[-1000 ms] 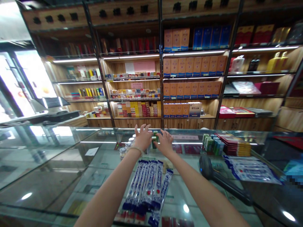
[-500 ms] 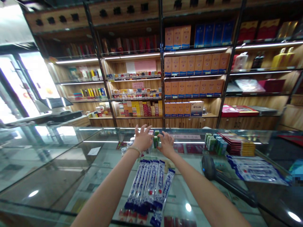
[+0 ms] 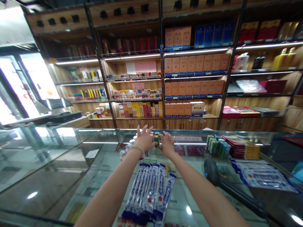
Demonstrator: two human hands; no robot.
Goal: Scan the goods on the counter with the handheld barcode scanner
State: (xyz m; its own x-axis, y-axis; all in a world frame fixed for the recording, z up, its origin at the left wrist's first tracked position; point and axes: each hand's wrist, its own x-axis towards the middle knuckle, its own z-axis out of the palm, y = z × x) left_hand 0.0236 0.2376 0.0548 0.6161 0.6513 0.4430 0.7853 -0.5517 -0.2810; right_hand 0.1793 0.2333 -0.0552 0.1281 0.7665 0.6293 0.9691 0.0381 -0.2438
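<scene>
Small green cylindrical packs (image 3: 156, 137) stand upright on the glass counter between my two hands. My left hand (image 3: 144, 139) is on their left, fingers spread and thumb side close against them. On the other side, my right hand (image 3: 167, 144) has its thumb and curved fingers apart, right beside the green packs. Whether either hand touches them I cannot tell. White-topped cylindrical containers (image 3: 129, 146) are partly hidden behind my left hand and wrist. Long blue-and-white wrapped sticks (image 3: 149, 192) lie in a row between my forearms, one slightly askew on the right.
A black handheld scanner (image 3: 211, 172) lies right of my right forearm. Beyond it are green and blue packs (image 3: 217, 145), stacked red and gold packs (image 3: 239, 146) and more blue-and-white wrapped packs (image 3: 265, 175). A paper slip (image 3: 92, 153) lies left. Stocked shelves (image 3: 194, 77) line the back wall.
My left hand has shifted slightly right, closing in on the green packs, and its fingers are spread wider. My right hand stays nearly in place. The view has tipped up a little.
</scene>
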